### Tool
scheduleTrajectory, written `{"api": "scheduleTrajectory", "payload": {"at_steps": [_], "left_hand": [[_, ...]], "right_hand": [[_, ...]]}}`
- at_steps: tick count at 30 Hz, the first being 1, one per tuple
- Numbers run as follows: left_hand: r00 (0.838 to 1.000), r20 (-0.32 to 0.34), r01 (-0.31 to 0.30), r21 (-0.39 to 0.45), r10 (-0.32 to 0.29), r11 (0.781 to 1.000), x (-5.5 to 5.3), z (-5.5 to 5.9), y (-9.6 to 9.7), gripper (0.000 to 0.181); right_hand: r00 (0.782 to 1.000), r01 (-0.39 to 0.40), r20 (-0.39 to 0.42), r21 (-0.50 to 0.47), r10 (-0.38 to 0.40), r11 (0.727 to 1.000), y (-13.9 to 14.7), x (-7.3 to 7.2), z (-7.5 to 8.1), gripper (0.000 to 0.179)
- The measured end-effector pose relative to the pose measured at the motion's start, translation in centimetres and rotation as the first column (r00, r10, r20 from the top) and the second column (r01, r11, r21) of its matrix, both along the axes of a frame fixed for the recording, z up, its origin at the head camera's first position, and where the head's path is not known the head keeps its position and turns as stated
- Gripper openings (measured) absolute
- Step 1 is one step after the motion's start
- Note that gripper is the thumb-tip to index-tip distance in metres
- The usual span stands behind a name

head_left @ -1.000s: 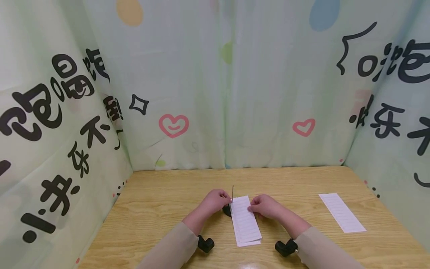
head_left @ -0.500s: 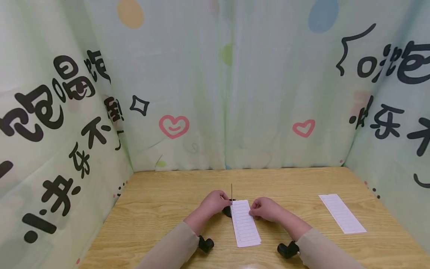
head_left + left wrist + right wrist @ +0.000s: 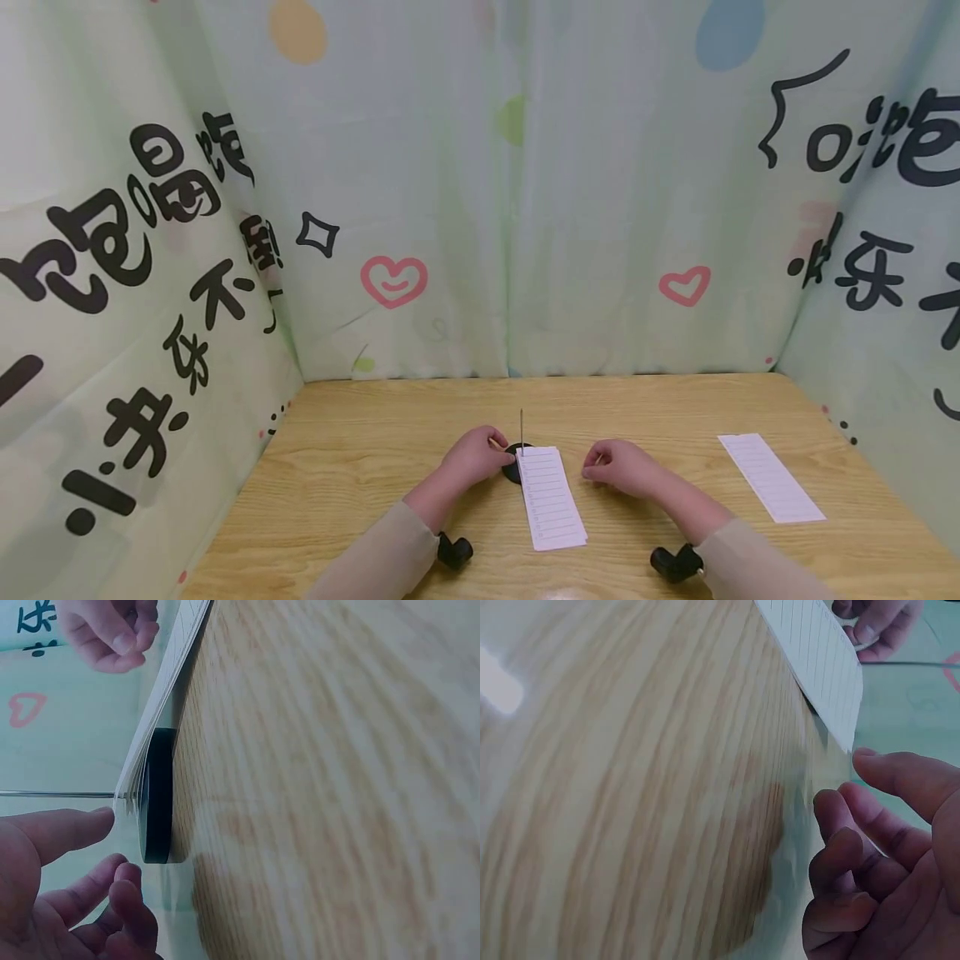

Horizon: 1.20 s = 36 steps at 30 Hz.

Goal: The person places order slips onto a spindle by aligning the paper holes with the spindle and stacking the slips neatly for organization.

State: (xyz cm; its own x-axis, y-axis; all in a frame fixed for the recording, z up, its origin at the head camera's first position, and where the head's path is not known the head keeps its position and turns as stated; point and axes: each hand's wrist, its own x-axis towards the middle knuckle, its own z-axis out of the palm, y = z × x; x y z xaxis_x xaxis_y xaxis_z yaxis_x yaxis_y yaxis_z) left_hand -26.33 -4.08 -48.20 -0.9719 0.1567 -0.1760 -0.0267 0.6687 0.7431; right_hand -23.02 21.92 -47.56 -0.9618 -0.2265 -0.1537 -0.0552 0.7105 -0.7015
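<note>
Wooden bench, curtained booth | left hand relaxed beside spike base | right hand loosely curled, empty, near lined slips

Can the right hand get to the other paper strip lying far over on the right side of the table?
Probably yes. The right hand holds nothing and sits apart from the stack of strips on the spike. The single strip lies flat on the bare table on that hand's side, with nothing between them.
</note>
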Motion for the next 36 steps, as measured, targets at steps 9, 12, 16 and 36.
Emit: {"api": "scheduleTrajectory", "payload": {"at_steps": [9, 12, 16, 36], "left_hand": [[0.999, 0.003, 0.039, -0.038, -0.039, 0.998, 0.1, -0.3, -0.2, 0.03], [0.998, -0.001, 0.059, -0.034, -0.059, 0.998, 0.0, -0.6, -0.3, 0.032], [0.998, -0.004, 0.067, -0.036, -0.067, 0.997, -0.1, -0.8, -0.3, 0.034], [0.996, 0.0, 0.087, -0.053, -0.087, 0.995, 0.0, -0.7, -0.2, 0.04]], "right_hand": [[1.0, -0.001, 0.008, -0.047, 0.002, 0.999, 3.7, 0.5, 0.4, 0.017], [1.0, 0.011, 0.016, -0.039, -0.01, 0.999, 5.0, 0.8, 0.6, 0.022], [1.0, 0.022, 0.016, -0.036, -0.021, 0.999, 6.9, 1.1, 0.8, 0.027], [0.995, 0.079, -0.061, 0.056, -0.075, 0.995, 15.9, 1.9, 1.1, 0.041]]}}
